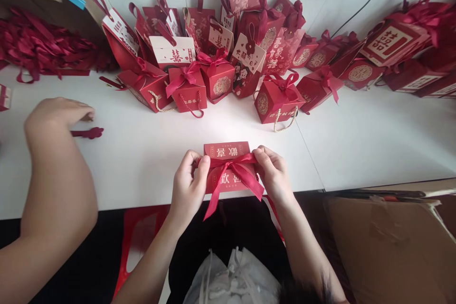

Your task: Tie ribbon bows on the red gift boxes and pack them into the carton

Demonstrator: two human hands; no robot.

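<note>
A red gift box (228, 148) with gold lettering lies at the table's near edge, directly in front of me. Across its top runs a red ribbon (230, 165) tied in a bow, its two tails hanging down toward me. At the left, my left hand (192, 175) pinches one loop of the bow between thumb and fingers. My right hand (272, 166) pinches the opposite loop, so the bow is stretched sideways over the box. Parts of the box's sides are hidden behind both hands.
Several red boxes with bows (217, 76) stand along the wall. A carton of red ribbons (42, 42) is at the back left. Another person's arm (57, 161) rests on the table at left, near a dark red strap (90, 133). A cardboard box (392, 242) stands lower right.
</note>
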